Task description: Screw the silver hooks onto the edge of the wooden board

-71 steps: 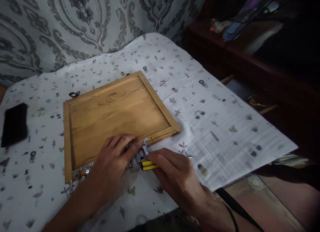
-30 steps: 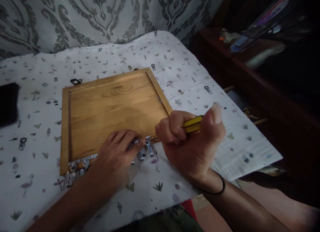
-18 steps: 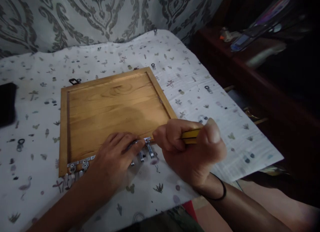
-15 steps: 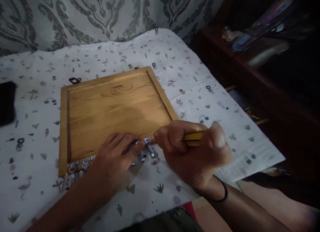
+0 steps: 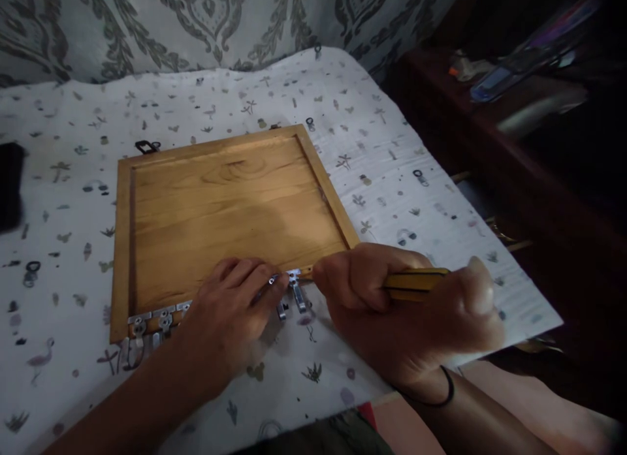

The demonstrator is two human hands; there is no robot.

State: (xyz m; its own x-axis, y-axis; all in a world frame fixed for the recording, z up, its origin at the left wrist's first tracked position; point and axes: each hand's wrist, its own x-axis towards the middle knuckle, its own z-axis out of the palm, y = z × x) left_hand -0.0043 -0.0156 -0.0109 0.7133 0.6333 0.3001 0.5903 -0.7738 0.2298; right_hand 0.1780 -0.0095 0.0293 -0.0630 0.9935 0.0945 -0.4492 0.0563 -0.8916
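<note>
A wooden framed board [image 5: 235, 200] lies flat on the cloth, with a row of silver metal hooks [image 5: 165, 321] along its near edge. My left hand [image 5: 230, 311] rests over the middle of that row, fingers together, with thumb and fingertips pressing on the metal hook strip [image 5: 292, 275]. Just to the right, my right hand [image 5: 386, 305] is closed in a fist around a yellow tool handle with black stripes [image 5: 416, 282]. The tool's working end is hidden by the fist, near the board's near right corner.
A white printed cloth [image 5: 274, 403] covers the table. Small dark metal hangers [image 5: 145, 147] stick out at the board's far edge. A black object [image 5: 10, 187] lies at the far left. Dark furniture [image 5: 490, 135] with items on it stands at the right; a patterned curtain [image 5: 210, 24] hangs behind.
My right hand has shifted slightly right and down relative to the board, and more of the hook strip's right end shows. The left hand stays on the strip. The view has moved slightly.
</note>
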